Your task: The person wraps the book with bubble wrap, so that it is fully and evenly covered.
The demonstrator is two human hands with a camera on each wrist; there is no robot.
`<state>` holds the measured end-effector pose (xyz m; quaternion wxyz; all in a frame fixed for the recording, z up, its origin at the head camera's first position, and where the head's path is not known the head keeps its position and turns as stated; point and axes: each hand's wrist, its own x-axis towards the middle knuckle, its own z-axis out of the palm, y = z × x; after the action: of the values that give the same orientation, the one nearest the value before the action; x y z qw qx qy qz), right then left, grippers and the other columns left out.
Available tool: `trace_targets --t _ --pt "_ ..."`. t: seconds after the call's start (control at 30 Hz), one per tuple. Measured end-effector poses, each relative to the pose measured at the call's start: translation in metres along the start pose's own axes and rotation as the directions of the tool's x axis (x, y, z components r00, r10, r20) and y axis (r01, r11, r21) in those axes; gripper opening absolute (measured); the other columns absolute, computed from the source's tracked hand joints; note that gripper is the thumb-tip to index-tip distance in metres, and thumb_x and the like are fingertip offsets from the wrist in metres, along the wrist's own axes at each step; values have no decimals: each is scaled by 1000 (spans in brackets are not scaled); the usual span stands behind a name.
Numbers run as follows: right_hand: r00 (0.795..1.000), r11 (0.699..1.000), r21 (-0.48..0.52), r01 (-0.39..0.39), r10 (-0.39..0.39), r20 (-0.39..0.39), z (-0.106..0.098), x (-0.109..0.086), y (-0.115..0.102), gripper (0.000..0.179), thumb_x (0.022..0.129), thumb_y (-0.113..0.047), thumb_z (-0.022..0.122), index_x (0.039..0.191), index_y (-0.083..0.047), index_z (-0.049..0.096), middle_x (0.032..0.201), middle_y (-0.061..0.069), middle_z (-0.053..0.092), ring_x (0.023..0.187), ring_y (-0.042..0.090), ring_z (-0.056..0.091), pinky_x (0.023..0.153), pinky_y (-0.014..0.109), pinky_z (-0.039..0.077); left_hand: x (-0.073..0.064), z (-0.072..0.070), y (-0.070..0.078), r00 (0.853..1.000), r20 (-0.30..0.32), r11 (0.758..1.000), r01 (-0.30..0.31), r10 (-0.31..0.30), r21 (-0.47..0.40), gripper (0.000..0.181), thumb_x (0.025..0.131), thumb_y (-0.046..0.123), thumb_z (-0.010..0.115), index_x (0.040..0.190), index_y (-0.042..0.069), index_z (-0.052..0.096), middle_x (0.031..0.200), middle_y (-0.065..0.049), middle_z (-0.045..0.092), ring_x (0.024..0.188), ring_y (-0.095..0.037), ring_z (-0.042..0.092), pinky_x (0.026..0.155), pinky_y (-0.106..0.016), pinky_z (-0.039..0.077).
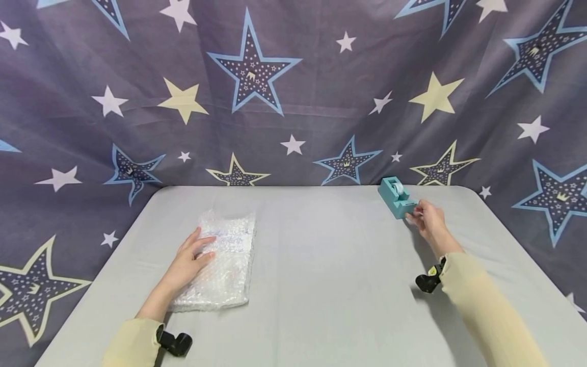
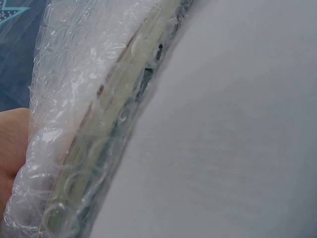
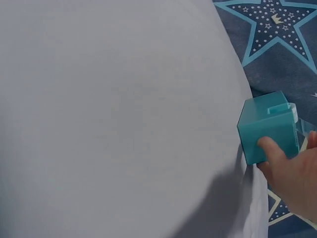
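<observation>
A flat, bubble-wrapped package (image 1: 229,270) lies at the left of the table. My left hand (image 1: 185,262) rests on its left part with the fingers spread. Through the wrap (image 2: 84,59), the left wrist view shows a pale yellowish edge and a dark strip; what is inside cannot be made out. A teal tape dispenser (image 1: 394,199) with a roll of clear tape (image 1: 398,188) stands near the far right edge. At its front end, my right hand (image 1: 428,219) pinches the tape end. A short clear strip (image 3: 306,127) shows by the fingers, with the thumb against the dispenser.
The table (image 1: 316,265) has a light grey cloth and rounded far corners. Behind it hangs a dark curtain (image 1: 293,102) printed with stars. A small black camera is strapped to each wrist.
</observation>
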<state>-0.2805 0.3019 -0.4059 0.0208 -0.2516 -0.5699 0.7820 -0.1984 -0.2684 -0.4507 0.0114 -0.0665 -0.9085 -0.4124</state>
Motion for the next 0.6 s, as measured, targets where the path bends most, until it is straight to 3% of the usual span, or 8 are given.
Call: trace_targets --t 0.17,0.27,0.37,0.5,0.6 --pt "1000 997 79 -19 19 2 -1 -2 0 22 85 -8 36 66 -6 47 82 3 39 51 6 43 83 23 49 1 1 0 1000 -4 1000 -6 6 9 46 90 24 57 130 6 47 152 -17 4 136 -43 8 103 -51 30" --pt "1000 994 110 -29 28 6 -2 -2 0 21 85 -8 36 67 -5 47 86 4 39 52 6 45 83 24 50 0 1 0 1000 7 1000 -6 6 4 47 90 25 56 131 5 47 152 -17 3 136 -44 7 103 -51 29" --pt "999 987 154 -41 36 36 -4 -3 1 21 85 -6 36 68 -4 48 79 4 44 52 7 48 78 24 52 0 1 0 1000 9 1000 -2 2 6 47 90 25 56 131 6 47 152 -17 3 136 -44 7 103 -51 29" --pt "993 965 249 -77 51 108 -9 -5 3 13 86 -5 34 88 -2 47 86 5 45 64 10 57 86 25 47 1 1 -2 1000 8 1000 -1 1 13 46 90 25 56 131 6 47 152 -17 3 136 -44 7 104 -51 29" --pt "988 953 286 -102 63 142 -10 -4 5 36 87 -5 32 122 -6 38 104 5 40 88 12 59 96 26 39 0 1 -3 1000 7 1000 -4 3 16 47 90 27 56 132 7 47 152 -17 4 136 -44 7 103 -52 29"
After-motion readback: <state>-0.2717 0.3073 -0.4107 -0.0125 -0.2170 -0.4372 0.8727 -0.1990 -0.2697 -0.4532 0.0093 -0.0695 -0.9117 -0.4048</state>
